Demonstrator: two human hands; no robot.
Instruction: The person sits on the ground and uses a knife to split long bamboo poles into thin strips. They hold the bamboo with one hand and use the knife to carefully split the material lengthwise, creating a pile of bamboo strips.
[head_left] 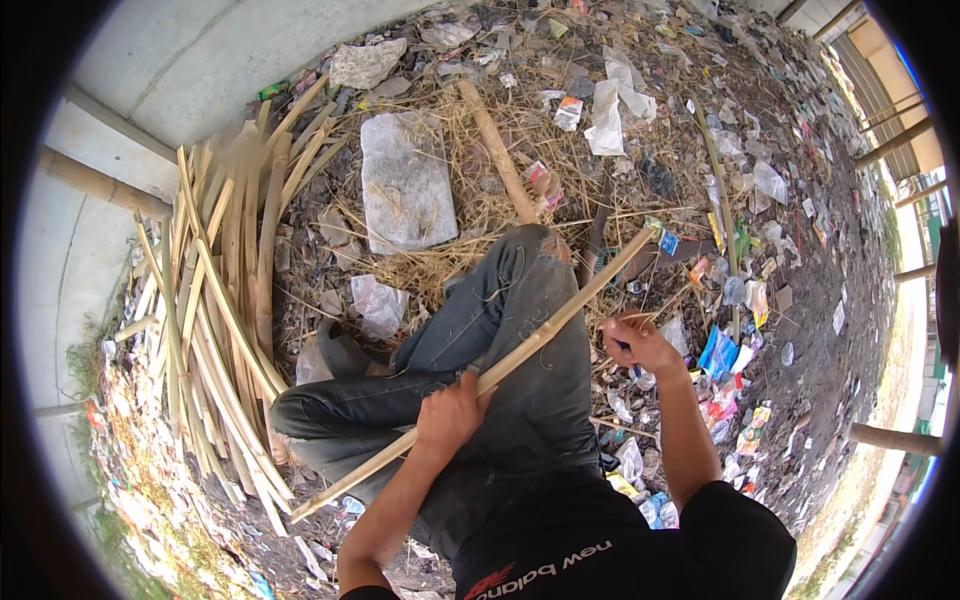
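Observation:
My left hand (450, 412) is wrapped round a long split bamboo strip (545, 332). The strip slants across my lap, from low on the left up to the right past my knee. My right hand (640, 342) is off to the right of the strip, apart from it, with its fingers curled in. A small dark bluish bit shows between those fingers, too little to name. Under the strip are my folded legs in dark trousers (520, 290).
Many bamboo strips (225, 290) lie piled at the left by a pale wall (190, 60). A whitish slab (408, 185) and a bamboo pole (497, 150) lie ahead on straw. Plastic litter, including a blue wrapper (718, 352), covers the ground at right.

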